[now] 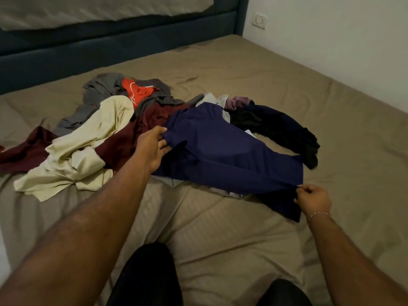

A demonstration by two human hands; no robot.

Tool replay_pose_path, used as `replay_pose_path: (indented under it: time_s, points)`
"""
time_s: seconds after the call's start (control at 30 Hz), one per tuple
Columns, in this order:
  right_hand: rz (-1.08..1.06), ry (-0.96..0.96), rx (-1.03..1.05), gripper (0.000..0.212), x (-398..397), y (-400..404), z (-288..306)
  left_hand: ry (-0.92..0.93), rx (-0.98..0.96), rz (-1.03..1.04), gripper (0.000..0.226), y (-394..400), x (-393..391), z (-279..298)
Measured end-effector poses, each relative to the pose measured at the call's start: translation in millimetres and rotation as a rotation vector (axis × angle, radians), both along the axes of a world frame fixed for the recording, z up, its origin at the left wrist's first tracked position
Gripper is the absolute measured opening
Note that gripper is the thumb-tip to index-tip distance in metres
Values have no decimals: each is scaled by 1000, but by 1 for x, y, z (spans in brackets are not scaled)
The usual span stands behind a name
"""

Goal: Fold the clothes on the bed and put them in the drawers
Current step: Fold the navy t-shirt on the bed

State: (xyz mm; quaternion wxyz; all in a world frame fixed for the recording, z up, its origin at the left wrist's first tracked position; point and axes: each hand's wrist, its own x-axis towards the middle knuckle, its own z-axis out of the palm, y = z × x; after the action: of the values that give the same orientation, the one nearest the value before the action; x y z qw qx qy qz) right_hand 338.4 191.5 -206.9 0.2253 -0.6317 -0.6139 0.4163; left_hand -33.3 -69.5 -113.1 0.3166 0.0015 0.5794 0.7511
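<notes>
Both forearms are bare, no sleeves in view; a thin beaded bracelet point(319, 214) circles the right wrist, and dark trousers point(145, 277) cover the knees

Navy garment point(223, 151): spread part-flat across the bed point(220, 228), unfolded, its left edge and lower right corner drawn taut. Heap of unfolded clothes beside and under it: cream shirt point(84, 151), maroon garment point(141, 129), grey garment point(99, 89), red top point(138, 92), black garment point(276, 124), lilac piece point(237, 101).
</notes>
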Motion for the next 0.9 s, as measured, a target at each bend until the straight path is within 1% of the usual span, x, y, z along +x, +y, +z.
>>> replay_pose_path:
  time_s: [0.03,0.07,0.1,0.13,0.17,0.2,0.23,0.27,0.3,0.33,0.37,0.43,0.47,0.53,0.57,0.63,0.7,0.77,0.83,0.9]
  points:
    - [-39,50,-52,19,-7,12,-3,12,-16,-51,28,17,-8,-4]
    - [-49,69,-73,23,-12,19,-4,27,-44,-94,45,29,-14,-10]
    - [-37,50,-69,31,-17,24,-7,56,-103,-113,59,38,-20,-19]
    - [-23,9,-48,41,-20,27,-11,101,-201,-95,66,42,-22,-28]
    - [-30,-49,-19,51,-20,27,-16,174,-333,-50,65,41,-23,-40]
    - [-61,-110,-14,61,-19,25,-23,260,-482,12,58,34,-23,-54]
    - [-107,-172,-38,69,-15,23,-31,334,-636,73,50,26,-23,-71]
    - [-158,-229,-93,75,-9,19,-37,366,-765,116,45,16,-23,-90]
    - [-198,-270,-161,78,-3,14,-43,351,-863,137,46,3,-23,-108]
    - [-228,-282,-229,78,2,11,-49,294,-929,141,49,-8,-23,-123]
    - [-254,-267,-282,77,3,10,-54,214,-950,131,52,-16,-26,-134]
    - [-305,-184,-329,72,5,14,-64,83,-886,101,50,-23,-34,-154]
    - [-331,-92,-336,64,2,14,-61,59,-831,104,45,-24,-39,-154]
    - [-371,98,-366,31,-3,17,-59,21,-719,183,25,-19,-47,-153]
    - [-374,155,-389,24,-7,17,-58,9,-682,245,16,-16,-51,-151]
    - [-362,202,-432,27,-8,13,-56,2,-627,344,19,-11,-51,-147]
    - [-391,262,-463,16,-10,7,-52,-29,-534,406,18,-9,-46,-137]
    - [-457,374,-485,7,-8,-1,-43,-52,-438,438,14,-13,-40,-126]
    - [-510,485,-515,15,-4,-8,-35,-73,-334,463,13,-22,-33,-114]
    - [-517,529,-525,18,2,-15,-25,-47,-285,473,12,-35,-25,-103]
